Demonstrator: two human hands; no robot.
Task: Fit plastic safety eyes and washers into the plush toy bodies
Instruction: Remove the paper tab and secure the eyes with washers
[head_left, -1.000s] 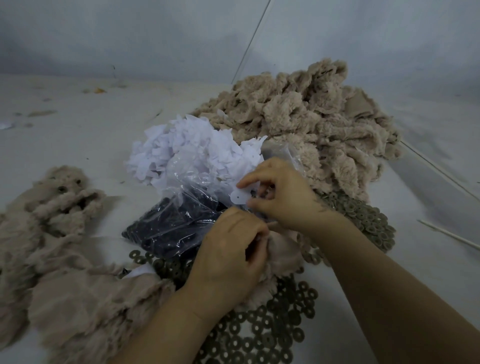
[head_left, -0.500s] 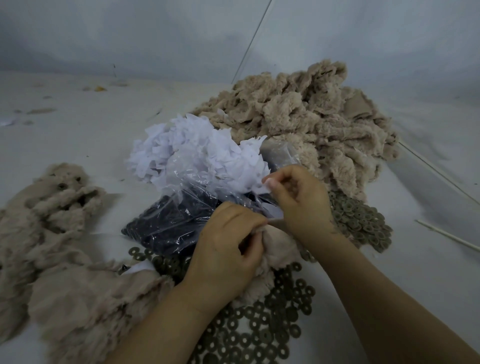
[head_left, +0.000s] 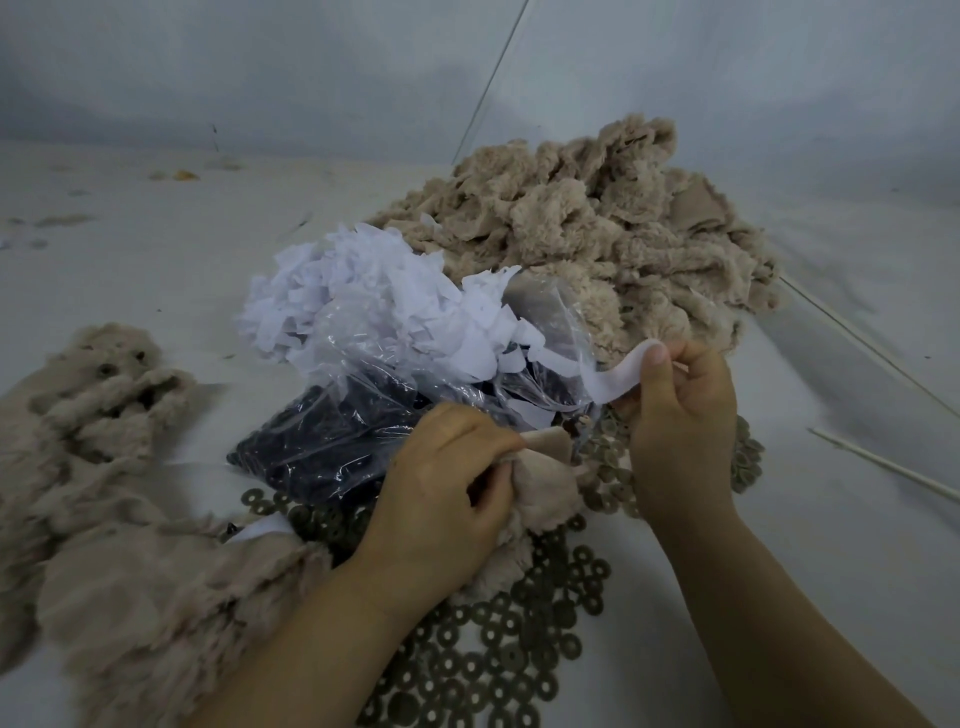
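Observation:
My left hand (head_left: 441, 493) grips a beige plush toy body (head_left: 545, 483) turned inside out, over a spread of grey-brown washers (head_left: 498, 654). My right hand (head_left: 680, 421) pinches a white fabric piece (head_left: 618, 379) between thumb and fingers, just right of the clear plastic bag (head_left: 363, 415). That bag holds dark safety eyes (head_left: 311, 447) in its lower part. White cut fabric pieces (head_left: 363, 301) spill from a heap at the bag's top.
A large heap of beige plush bodies (head_left: 597, 228) lies at the back right. More plush bodies (head_left: 114, 519) lie at the left, some with eyes fitted. Thin white sticks (head_left: 883, 467) lie on the white table (head_left: 130, 270) at right. A wall rises behind.
My right hand has moved right and slightly up, drawing a white fabric piece out from the heap by the bag. My left hand keeps its grip on the plush body.

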